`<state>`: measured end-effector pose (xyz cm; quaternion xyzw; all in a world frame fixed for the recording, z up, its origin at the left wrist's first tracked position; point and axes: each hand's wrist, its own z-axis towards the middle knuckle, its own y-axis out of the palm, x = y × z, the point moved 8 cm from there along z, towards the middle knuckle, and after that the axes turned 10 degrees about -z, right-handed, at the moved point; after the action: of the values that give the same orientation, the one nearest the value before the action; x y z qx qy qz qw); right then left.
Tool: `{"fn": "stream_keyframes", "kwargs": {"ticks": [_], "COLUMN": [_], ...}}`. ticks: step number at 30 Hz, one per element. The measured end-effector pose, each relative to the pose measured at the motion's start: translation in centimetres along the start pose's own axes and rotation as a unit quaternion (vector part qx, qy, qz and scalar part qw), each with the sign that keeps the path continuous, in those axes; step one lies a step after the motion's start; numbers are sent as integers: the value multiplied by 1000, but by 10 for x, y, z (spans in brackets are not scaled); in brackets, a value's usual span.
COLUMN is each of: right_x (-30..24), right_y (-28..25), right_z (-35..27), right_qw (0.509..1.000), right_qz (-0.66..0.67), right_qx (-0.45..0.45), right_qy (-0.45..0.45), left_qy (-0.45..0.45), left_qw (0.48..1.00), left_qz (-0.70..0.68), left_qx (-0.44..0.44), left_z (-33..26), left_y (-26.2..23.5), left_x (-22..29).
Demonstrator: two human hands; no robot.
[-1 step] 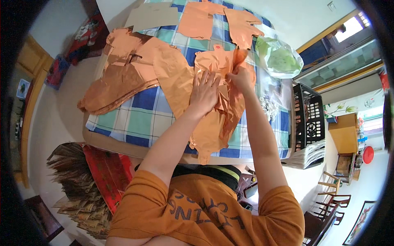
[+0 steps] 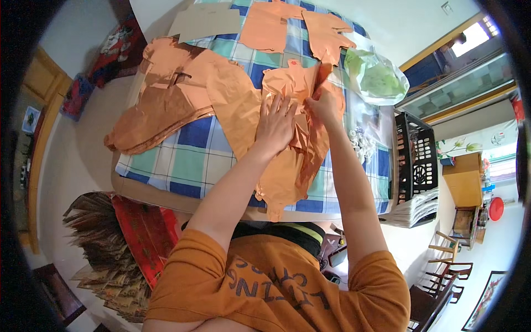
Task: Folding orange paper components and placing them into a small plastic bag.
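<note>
**Copper foil sheets handled over a checked tablecloth**

Seen from above: left hand [image 2: 275, 126] pressed flat, fingers spread open, on a crumpled copper-coloured foil sheet [image 2: 293, 160] lying across the near right part of the table and drooping over its front edge. Right hand [image 2: 325, 106] just beside it, fingers closed in a pinch on the upper edge of the same sheet, lifting a flap of it off the cloth. Both forearms stretched forward from orange short sleeves [image 2: 276, 282] at the bottom of the view.

Beneath the foil, a blue, green and white checked tablecloth [image 2: 188, 160]. To the left, a larger pile of copper foil sheets [image 2: 177, 99], stacked and overhanging the table's left side. At the far edge, two flat foil cut-outs [image 2: 293, 27] lying side by side, with a piece of brown cardboard [image 2: 204, 21] left of them. Right of the hands, a clear plastic bag with green contents [image 2: 379, 80]; near it, a cluster of small white objects [image 2: 362, 144], too small to identify. Off the table's right edge, a black plastic crate [image 2: 417, 160]. On the floor at lower left, a red sheet [image 2: 141, 232] over a heap of brownish stacked papers [image 2: 105, 265].
</note>
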<state>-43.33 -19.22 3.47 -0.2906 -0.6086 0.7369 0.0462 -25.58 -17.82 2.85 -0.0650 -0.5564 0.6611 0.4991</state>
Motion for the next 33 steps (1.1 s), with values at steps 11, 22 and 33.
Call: {"fn": "stream_keyframes", "kwargs": {"ticks": [11,22,33], "right_x": [-11,-36,-37], "right_y": [-20,-3,-2], "right_z": [-38,-74,-76], "right_qw": [970,955,961], "right_qz": [123,-24,-8], "right_qx": [169,161,148], "right_qy": [-125,-247,-234], "left_qy": [-28,1,7], "left_qw": [998,1000,1000], "left_qz": [14,24,-17], "left_qx": [-57,6,-21], "left_z": [4,4,5], "left_y": [0,4,-22], "left_x": [5,1,2]}}
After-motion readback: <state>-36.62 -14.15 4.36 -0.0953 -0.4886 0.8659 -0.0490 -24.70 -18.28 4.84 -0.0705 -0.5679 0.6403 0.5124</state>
